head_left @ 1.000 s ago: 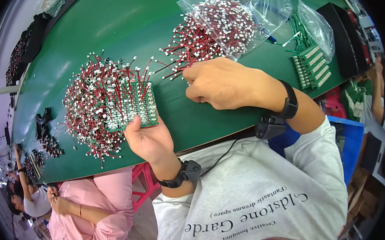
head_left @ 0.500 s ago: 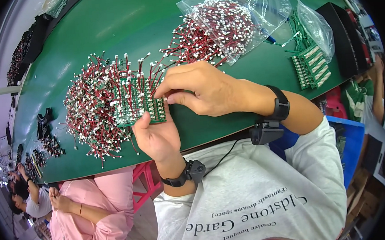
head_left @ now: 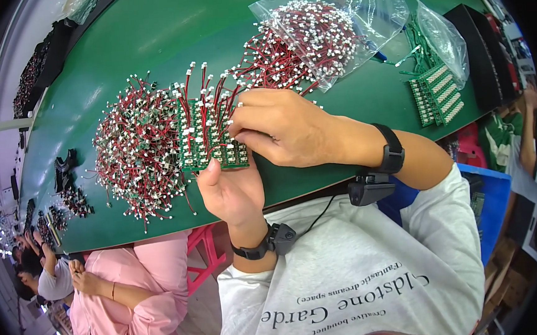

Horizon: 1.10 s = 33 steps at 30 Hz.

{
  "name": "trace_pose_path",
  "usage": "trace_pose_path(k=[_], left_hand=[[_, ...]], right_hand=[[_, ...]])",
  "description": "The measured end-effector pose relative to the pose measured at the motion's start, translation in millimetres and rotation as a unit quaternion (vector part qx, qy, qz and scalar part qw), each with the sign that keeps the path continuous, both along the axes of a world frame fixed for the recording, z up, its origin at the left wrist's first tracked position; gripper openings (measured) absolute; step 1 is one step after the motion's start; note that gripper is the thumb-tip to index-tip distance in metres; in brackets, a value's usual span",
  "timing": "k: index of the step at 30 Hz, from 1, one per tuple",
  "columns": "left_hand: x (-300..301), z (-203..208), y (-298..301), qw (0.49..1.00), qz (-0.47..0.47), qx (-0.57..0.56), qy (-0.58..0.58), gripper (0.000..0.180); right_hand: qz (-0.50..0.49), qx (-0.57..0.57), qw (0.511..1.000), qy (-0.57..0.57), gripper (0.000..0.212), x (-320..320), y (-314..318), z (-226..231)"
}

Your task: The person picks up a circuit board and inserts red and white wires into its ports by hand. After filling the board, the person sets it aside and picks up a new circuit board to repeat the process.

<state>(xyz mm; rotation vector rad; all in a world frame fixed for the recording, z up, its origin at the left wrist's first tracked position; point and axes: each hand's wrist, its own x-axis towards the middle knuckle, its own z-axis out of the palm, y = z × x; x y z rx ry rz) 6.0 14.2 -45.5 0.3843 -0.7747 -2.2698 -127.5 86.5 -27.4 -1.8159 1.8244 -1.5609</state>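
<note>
My left hand [head_left: 233, 192] holds a green circuit board panel [head_left: 196, 152] from below, its thumb on the near edge. Rows of small white connectors cover the panel, and several red wires with white plugs stand up from its far part. Over the panel's right side, my right hand [head_left: 287, 126] is closed, thumb and forefinger pinched at a connector; what lies between the fingertips is too small to make out. Left of the panel lies a large heap of small boards with red wires [head_left: 136, 152]. Beyond my right hand is a pile of red wires with white plugs [head_left: 273, 61].
A clear plastic bag [head_left: 363, 11] partly covers the wire pile. At the right lie more green board panels [head_left: 435, 97], another clear bag [head_left: 443, 43] and a black box [head_left: 481, 53]. Black parts [head_left: 63, 172] lie at the far left. A person in pink [head_left: 127, 283] sits to my left.
The panel and my left hand have shifted right, away from the heap of boards. My right hand has moved slightly right and down, still pinching over the panel.
</note>
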Motion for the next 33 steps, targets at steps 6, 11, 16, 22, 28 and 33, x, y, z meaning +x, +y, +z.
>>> trace_pose_path(k=[6, 11, 16, 22, 28, 33], left_hand=[[0.1, -3.3, -0.3, 1.000, -0.008, -0.018, 0.007, 0.054], [-2.4, 1.7, 2.4, 1.000, -0.001, -0.018, -0.004, 0.050], [-0.5, -4.6, 1.5, 0.998, -0.012, -0.050, -0.022, 0.048], [-3.5, -4.6, 5.7, 0.999, -0.004, -0.050, -0.016, 0.050], [-3.7, 2.4, 7.0, 0.996, -0.012, -0.091, -0.009, 0.053], [-1.7, 8.3, 10.4, 0.998, -0.026, -0.044, -0.029, 0.053]], right_hand=[[-0.020, 0.034, 0.999, 0.016, 0.011, 6.0, -0.3, -1.6], [-0.022, 0.031, 0.999, 0.034, 0.012, 6.1, -1.3, -8.0], [-0.076, 0.040, 0.993, 0.078, 0.010, 12.6, 0.9, -2.8], [-0.054, 0.024, 0.993, 0.101, 0.013, 8.4, -1.7, -5.8], [-0.091, 0.052, 0.990, 0.095, 0.015, 6.7, 2.0, 1.0], [-0.080, 0.040, 0.989, 0.117, 0.015, 8.8, 1.6, 0.8]])
